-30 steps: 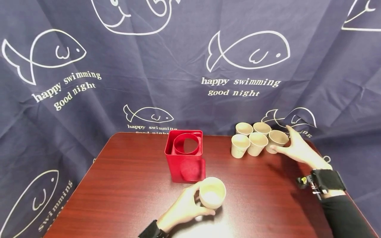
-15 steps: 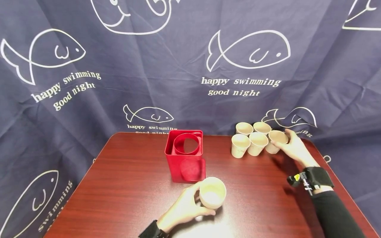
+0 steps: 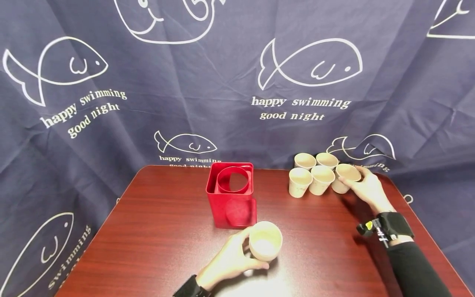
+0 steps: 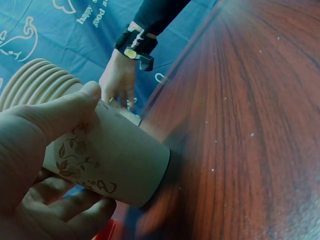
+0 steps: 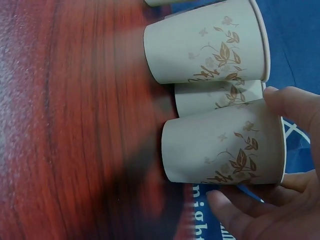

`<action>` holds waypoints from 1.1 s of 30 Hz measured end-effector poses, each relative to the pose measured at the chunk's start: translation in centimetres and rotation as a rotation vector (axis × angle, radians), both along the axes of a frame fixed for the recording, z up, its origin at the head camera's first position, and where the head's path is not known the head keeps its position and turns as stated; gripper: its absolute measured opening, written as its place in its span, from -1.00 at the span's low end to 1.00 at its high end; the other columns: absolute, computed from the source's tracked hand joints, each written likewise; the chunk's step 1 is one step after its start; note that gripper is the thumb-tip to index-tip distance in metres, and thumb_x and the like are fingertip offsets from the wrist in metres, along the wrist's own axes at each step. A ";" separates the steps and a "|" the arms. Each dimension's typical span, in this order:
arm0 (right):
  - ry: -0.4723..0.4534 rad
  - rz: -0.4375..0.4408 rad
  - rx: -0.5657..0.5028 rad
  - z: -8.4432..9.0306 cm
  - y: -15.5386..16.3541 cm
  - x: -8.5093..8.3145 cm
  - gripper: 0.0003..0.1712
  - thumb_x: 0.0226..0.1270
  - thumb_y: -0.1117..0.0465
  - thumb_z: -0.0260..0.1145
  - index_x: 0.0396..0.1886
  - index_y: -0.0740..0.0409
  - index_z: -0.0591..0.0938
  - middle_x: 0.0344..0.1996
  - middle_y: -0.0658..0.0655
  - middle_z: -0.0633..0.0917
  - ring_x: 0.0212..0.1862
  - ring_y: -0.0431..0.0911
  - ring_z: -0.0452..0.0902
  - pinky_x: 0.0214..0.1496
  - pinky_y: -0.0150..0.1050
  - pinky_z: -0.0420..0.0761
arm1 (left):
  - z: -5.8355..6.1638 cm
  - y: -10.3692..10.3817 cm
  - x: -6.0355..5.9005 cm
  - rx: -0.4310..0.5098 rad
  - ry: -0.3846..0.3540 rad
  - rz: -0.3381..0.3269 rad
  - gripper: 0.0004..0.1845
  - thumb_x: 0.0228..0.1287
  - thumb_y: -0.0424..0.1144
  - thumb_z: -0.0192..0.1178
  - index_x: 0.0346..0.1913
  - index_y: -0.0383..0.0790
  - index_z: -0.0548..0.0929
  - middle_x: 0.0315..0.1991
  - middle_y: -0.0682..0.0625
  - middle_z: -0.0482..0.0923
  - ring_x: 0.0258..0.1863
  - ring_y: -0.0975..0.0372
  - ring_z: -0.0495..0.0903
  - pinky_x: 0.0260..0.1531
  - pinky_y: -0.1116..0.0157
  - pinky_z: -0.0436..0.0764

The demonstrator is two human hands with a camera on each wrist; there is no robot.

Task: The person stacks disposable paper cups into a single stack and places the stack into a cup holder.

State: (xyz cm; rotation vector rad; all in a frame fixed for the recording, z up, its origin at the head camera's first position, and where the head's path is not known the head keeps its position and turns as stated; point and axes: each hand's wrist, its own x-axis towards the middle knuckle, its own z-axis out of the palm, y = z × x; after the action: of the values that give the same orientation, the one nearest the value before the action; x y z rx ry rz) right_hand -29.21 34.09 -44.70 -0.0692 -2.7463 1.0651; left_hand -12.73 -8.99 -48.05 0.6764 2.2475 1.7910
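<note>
Blue cloth (image 3: 208,95) beyond the hands: "happy swimming" above "good night", repeated. Both lines are complete beyond and left of the left hand (image 3: 233,258), and between the hands; beside the right hand (image 3: 371,189), partly covered. Nested cups (image 4: 125,155) in left hand, cup (image 5: 220,147) in right: brown script, illegible.

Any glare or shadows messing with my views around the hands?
Head: white glare washes out the table just below the left hand; the right hand is clear of that patch. Left wrist: dim, bluish cast, with shadow beside the base of the held cup stack. Right wrist: a dark shadow spreads over the tabletop near the gripped cup.
</note>
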 end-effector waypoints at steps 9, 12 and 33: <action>0.031 -0.018 0.042 1.3 0.2 2.3 0.04 0.30 -0.24 0.42 0.49 0.39 0.30 0.32 0.54 0.47 0.29 0.42 0.40 0.25 0.32 0.40 | 0.2 0.0 0.0 -0.005 -0.017 0.008 -0.18 0.02 -0.23 0.63 0.37 0.14 0.50 0.19 0.12 0.63 0.16 0.24 0.61 0.29 0.42 0.51; 0.054 -0.016 0.058 2.1 0.1 3.3 0.04 0.29 -0.23 0.43 0.50 0.37 0.30 0.32 0.53 0.47 0.28 0.40 0.41 0.23 0.31 0.39 | 0.3 -0.1 0.0 -0.016 -0.007 0.013 -0.17 0.03 -0.22 0.62 0.39 0.12 0.48 0.20 0.13 0.63 0.16 0.27 0.61 0.29 0.41 0.52; 0.239 0.065 -0.051 8.7 -4.6 12.5 -0.14 0.14 0.12 0.63 0.44 0.00 0.47 -0.06 -0.53 0.53 -0.19 -0.65 0.51 -0.15 -0.75 0.46 | 0.0 0.1 -0.2 -0.033 0.007 0.031 -0.18 0.01 -0.19 0.63 0.38 0.11 0.49 0.17 0.14 0.64 0.13 0.31 0.62 0.27 0.39 0.55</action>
State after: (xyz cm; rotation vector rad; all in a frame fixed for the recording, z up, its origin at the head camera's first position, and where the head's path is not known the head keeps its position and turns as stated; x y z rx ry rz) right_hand -16.73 29.45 -35.96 0.1320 -2.5234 1.0827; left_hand -12.92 -8.92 -48.08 0.6471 2.2992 1.7636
